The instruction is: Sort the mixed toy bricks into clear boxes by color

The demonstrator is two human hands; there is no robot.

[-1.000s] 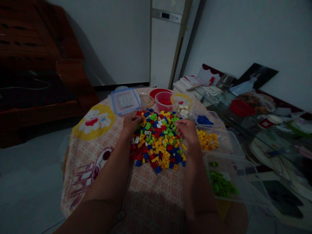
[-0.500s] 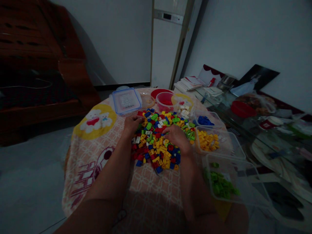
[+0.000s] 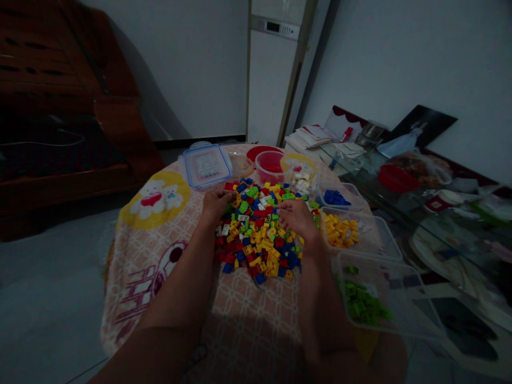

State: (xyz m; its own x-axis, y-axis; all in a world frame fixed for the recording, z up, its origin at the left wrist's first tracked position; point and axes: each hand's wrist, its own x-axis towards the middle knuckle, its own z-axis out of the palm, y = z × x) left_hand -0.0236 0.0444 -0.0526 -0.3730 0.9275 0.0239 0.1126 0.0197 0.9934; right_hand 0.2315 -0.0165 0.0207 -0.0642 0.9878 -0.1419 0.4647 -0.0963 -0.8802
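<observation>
A pile of mixed toy building bricks point(image 3: 260, 234) in red, yellow, blue, green and white spreads over the middle of the cloth. At its left edge is my left hand point(image 3: 216, 204), its fingers drawn together and touching the bricks; what they hold is too dark to make out. My right hand point(image 3: 298, 217) hovers over the right part of the pile, fingers loosely bent and a little apart, with no brick visible in them. Beside that hand, clear boxes hold blue bricks point(image 3: 336, 198), yellow bricks point(image 3: 341, 230) and green bricks point(image 3: 366, 304), sorted by colour.
White bricks point(image 3: 302, 182) lie behind the pile near a pink round tub point(image 3: 270, 166). A blue-rimmed lid point(image 3: 207, 166) rests at the back left of the patterned tablecloth point(image 3: 256, 314). To the right stands a cluttered glass table point(image 3: 372, 198); a wooden bench point(image 3: 116, 128) is at left.
My right hand has moved slightly to the right and its fingers have loosened away from the bricks. My left hand stays at the pile's left edge.
</observation>
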